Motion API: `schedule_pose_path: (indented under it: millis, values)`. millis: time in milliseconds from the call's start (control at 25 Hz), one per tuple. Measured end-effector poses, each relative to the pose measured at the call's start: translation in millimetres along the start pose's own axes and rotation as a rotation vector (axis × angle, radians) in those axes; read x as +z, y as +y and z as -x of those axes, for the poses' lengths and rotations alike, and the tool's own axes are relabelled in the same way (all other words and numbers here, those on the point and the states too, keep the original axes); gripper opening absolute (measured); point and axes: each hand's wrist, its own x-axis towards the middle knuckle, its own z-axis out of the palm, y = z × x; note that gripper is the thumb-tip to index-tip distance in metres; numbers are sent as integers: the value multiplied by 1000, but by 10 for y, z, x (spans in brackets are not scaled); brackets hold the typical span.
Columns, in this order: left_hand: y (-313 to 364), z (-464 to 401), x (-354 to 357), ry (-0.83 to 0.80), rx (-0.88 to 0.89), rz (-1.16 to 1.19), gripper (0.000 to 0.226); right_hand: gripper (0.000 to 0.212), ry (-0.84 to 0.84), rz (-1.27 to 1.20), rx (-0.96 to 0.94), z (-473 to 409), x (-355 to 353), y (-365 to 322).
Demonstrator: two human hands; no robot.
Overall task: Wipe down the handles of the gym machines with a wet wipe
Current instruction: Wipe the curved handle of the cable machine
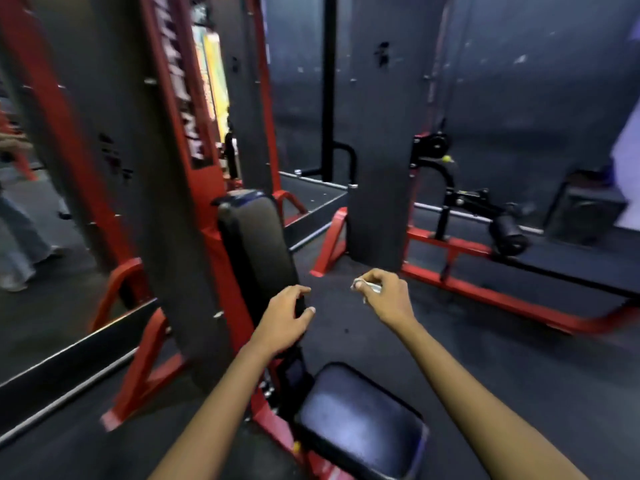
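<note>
Wet wipe [370, 288] bunched in right hand [388, 299], pinched tight, mid-air over floor. Left hand [285, 322] curled round edge of upright back pad [256, 251]. No handle plainly visible; pad lies left of wipe, long axis near-vertical.

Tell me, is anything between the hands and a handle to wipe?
No handle is plainly in view. The right hand holds the wipe over bare floor; the left hand grips the back pad.
</note>
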Motion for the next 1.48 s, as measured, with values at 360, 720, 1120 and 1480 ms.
schedule_pose_path:
  millis: [360, 720, 1120, 1480]
  values:
    - [1655, -698, 2130, -62, 3, 114, 36, 11, 48, 104, 57, -487, -2207, 1445]
    - [1868, -1896, 2811, -9, -64, 57, 37, 10, -45, 42, -36, -1793, -2620, 2047]
    - [1530, -3998, 3060, 154, -167, -51, 34, 10, -156, -38, -180, -4313, -2679, 2391]
    - [1134, -5459, 3360, 367, -301, -219, 37, 8, -369, -260, -346, -6383, -2270, 2554]
